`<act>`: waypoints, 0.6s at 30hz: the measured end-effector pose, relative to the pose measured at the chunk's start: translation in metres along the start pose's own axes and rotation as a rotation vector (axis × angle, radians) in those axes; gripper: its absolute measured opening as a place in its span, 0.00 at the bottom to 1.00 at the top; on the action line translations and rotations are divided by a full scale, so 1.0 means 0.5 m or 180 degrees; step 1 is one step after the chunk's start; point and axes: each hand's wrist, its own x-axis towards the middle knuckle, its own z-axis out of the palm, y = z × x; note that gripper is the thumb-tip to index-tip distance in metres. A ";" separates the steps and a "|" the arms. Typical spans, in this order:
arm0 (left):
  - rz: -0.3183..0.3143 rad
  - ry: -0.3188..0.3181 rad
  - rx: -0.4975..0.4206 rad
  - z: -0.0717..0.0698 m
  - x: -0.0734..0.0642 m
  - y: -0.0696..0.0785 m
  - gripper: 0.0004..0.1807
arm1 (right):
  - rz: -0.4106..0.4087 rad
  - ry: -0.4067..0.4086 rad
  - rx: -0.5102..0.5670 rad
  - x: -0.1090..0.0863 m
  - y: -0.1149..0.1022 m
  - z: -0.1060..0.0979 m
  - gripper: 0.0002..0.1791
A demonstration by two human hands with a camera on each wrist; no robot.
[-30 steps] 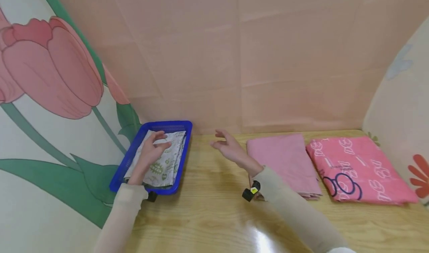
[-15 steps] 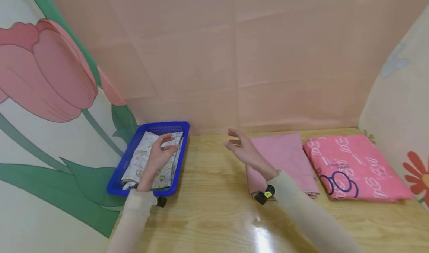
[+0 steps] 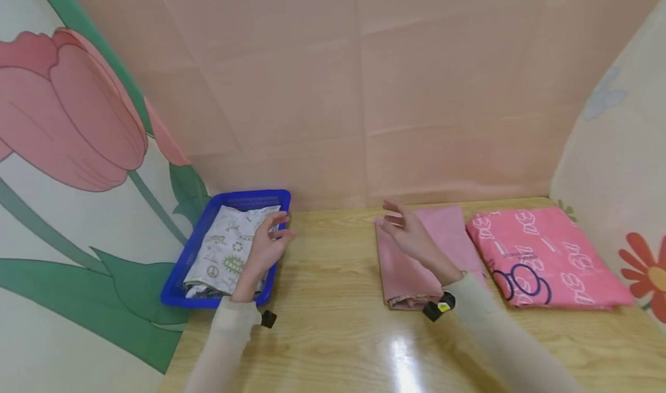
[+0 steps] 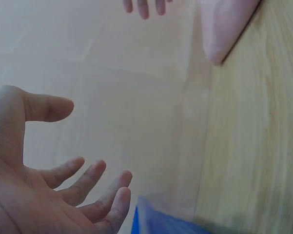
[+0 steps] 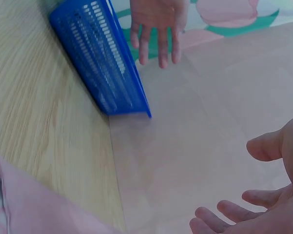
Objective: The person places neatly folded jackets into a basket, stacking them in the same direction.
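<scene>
My left hand (image 3: pixel 262 251) hovers over the right edge of a blue plastic basket (image 3: pixel 174 277), holding nothing, its fingers loosely bent with the thumb apart. Inside the basket lies a folded white cloth (image 3: pixel 221 240) with green print. Above a folded plain pink cloth (image 3: pixel 398 274) my right hand (image 3: pixel 413 237) is held in the air, fingers relaxed and spread from the thumb, with nothing in it. The left wrist view shows the left palm and separated fingers (image 4: pixel 102 190); the right wrist view shows the right hand (image 5: pixel 268 195) bare too.
A bright pink folded cloth (image 3: pixel 551 260) with white print and a dark blue bow shape lies at the right. The wooden table (image 3: pixel 333 323) ends at a pinkish backdrop (image 3: pixel 291 92). Flower-painted panels (image 3: pixel 78 110) stand on both sides.
Both hands have moved to the right. My left hand has gone from over the middle of the basket to its right edge; my right hand has come over the plain pink cloth.
</scene>
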 end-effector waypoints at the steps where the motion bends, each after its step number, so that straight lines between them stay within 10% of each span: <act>1: 0.0015 -0.0002 0.0015 0.008 -0.001 0.000 0.33 | 0.0007 0.0024 0.0000 -0.002 0.004 -0.008 0.35; 18: 0.0240 -0.0213 0.0109 0.109 -0.014 -0.008 0.32 | 0.0013 0.0246 -0.0157 -0.031 0.081 -0.073 0.37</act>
